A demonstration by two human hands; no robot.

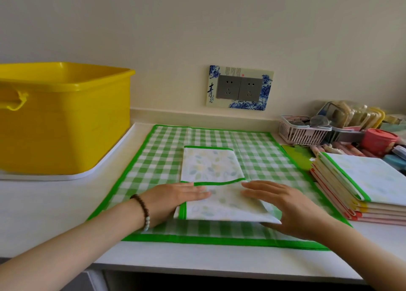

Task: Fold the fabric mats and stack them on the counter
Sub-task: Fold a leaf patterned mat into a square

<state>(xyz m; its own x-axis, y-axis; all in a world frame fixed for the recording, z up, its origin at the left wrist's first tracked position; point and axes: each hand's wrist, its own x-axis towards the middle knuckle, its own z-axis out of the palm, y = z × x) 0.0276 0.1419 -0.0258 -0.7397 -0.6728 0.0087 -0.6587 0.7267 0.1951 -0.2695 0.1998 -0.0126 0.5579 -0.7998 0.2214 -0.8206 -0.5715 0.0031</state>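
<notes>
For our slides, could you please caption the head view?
Left hand and right hand press a folded floral mat on a checked mat beside the stack.

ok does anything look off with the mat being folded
Slightly. On the floral mat, the green hem running between the left hand and right hand bows rather than lying straight, and the near layer juts out left of the far one.

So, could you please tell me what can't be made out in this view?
Head view:
The tub: inside hidden by its own wall, left side cut off by the frame.
The stack: right part cut off, count unclear.
The right hand: thumb under the floral mat, grip unclear.
The basket: contents small and blurred.
</notes>
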